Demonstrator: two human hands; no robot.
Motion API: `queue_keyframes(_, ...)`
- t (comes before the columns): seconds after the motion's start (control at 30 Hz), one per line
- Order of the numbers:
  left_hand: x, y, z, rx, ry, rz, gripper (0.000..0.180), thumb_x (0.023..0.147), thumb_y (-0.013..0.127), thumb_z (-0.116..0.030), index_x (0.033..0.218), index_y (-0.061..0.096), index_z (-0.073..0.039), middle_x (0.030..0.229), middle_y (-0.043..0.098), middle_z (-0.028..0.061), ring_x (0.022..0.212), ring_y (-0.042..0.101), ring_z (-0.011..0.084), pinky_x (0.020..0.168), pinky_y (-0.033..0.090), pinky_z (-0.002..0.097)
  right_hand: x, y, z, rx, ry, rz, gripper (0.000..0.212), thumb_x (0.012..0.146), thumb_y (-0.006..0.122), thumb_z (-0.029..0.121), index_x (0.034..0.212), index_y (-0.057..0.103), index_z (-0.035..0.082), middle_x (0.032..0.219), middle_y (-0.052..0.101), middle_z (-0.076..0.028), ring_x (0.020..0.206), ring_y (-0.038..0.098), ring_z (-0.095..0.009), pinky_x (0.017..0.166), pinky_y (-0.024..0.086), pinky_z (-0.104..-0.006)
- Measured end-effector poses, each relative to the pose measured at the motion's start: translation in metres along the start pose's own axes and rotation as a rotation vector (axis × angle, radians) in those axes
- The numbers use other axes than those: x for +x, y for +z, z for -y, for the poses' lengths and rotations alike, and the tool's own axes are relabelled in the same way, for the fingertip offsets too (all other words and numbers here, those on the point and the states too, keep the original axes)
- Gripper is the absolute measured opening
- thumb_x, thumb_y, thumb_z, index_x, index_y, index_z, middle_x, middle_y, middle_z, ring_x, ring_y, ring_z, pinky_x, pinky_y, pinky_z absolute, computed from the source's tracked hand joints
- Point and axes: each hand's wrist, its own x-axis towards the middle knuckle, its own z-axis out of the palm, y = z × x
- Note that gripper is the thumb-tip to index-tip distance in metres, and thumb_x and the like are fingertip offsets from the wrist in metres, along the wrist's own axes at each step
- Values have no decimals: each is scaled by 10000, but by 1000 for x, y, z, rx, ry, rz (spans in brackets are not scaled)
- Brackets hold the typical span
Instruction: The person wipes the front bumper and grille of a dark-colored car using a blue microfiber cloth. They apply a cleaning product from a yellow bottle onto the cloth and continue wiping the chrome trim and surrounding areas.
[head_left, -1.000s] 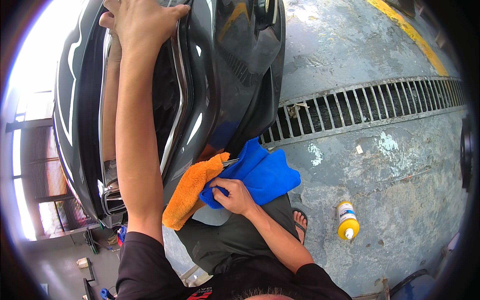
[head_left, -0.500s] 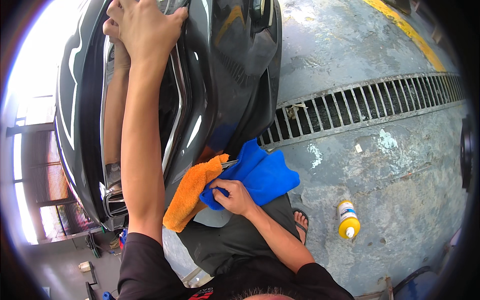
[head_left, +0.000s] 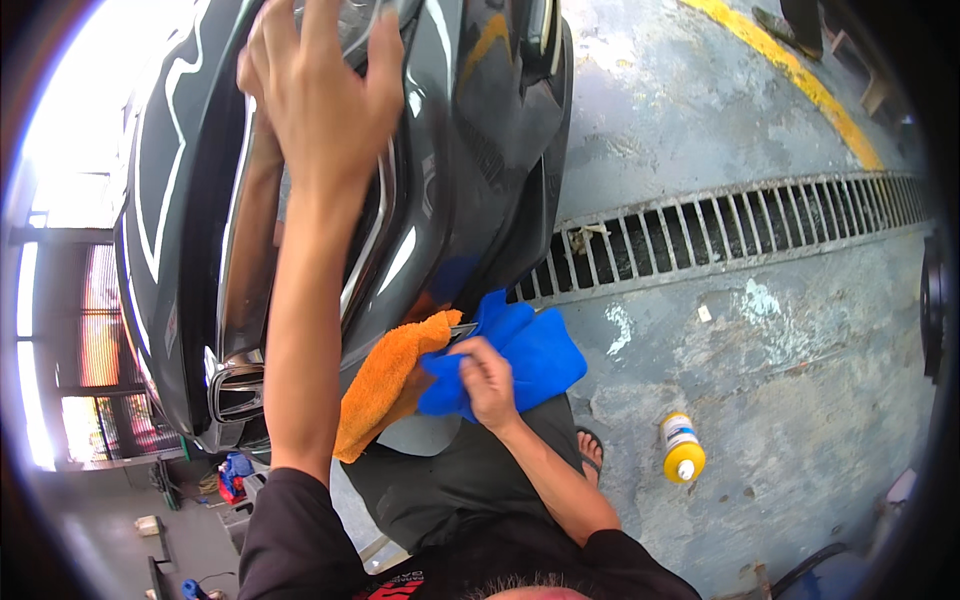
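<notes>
The dark grey front of a car takes up the upper left, with a chrome-edged light or grille section running along it. My left hand lies over this section with the fingers spread and nothing visible in it; its fingertips reach the upper edge of the picture. Lower down, by my knee, my right hand is closed on a blue cloth, which hangs out to the right. Beside it an orange cloth lies draped next to the car's lower edge, close to my lap.
A yellow bottle with a white cap is on the grey floor to my right. A metal drain grate crosses the floor beyond. A yellow line runs at the far right. Cables and tools lie at lower left.
My left hand has slid nearer to me and slightly right along the car. The right hand has shifted up and right, and the blue cloth has changed its folds. The view has moved a little.
</notes>
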Motion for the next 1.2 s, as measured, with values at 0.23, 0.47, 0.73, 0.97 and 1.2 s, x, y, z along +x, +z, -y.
queue_keyframes(0.23, -126, -152, -29, -515, -494, 379, 191, 1021, 621, 6, 831, 600, 9, 798, 620, 109, 732, 603, 260, 684, 466, 368, 82, 3, 115, -224, -587, -399, 224, 1098, 501, 74, 1293, 558, -20, 1047, 622, -63, 909, 571, -125, 832, 483, -311)
queue_keyframes(0.47, -218, -186, -31, -566, -769, 473, 175, 952, 761, -38, 1081, 647, -7, 898, 659, 86, 683, 577, 169, 615, 476, 307, 259, 45, 190, -1383, -846, -246, 331, 983, 583, 189, 1245, 687, 16, 1207, 729, -193, 1120, 664, -387, 983, 460, -520)
queue_keyframes(0.73, -222, -186, -30, -601, -700, 355, 238, 896, 724, -3, 1126, 662, 3, 844, 651, 90, 696, 582, 185, 635, 465, 304, 254, 56, 191, -1607, -998, -305, 328, 975, 566, 198, 1167, 715, -22, 1117, 677, -265, 1123, 590, -449, 968, 451, -577)
queue_keyframes(0.97, -214, -183, -29, -640, -669, 302, 223, 872, 729, -26, 1085, 670, 2, 820, 643, 100, 694, 599, 214, 620, 468, 326, 288, 39, 221, -1701, -946, -291, 327, 921, 584, 190, 1120, 676, -52, 1146, 646, -256, 1108, 572, -442, 972, 432, -598)
queue_keyframes(1.2, -212, -188, -25, -628, -675, 306, 214, 876, 725, -31, 1080, 668, 3, 796, 642, 99, 660, 605, 225, 601, 475, 331, 261, 46, 199, -1734, -930, -207, 346, 932, 577, 215, 1141, 646, -52, 1145, 622, -273, 1148, 547, -439, 1001, 422, -589)
